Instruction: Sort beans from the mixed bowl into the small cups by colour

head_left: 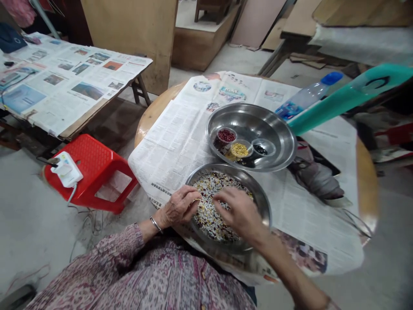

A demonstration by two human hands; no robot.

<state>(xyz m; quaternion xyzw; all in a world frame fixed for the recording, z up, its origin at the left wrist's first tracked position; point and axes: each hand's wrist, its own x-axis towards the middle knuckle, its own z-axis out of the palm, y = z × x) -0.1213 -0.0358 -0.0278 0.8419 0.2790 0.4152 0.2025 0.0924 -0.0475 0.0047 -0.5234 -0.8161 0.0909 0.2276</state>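
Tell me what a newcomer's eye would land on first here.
First, the steel bowl of mixed beans at the near edge of the table, with the left hand and right hand over it. Beyond sits a wider steel basin holding small cups of red and yellow beans. Off left, a red stool stands out.

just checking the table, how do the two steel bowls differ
The near steel bowl is filled with loose mixed beans, while the far steel bowl holds three small cups. The left hand and right hand reach over the near bowl, not the far one. Both bowls are round and sit on newspaper.
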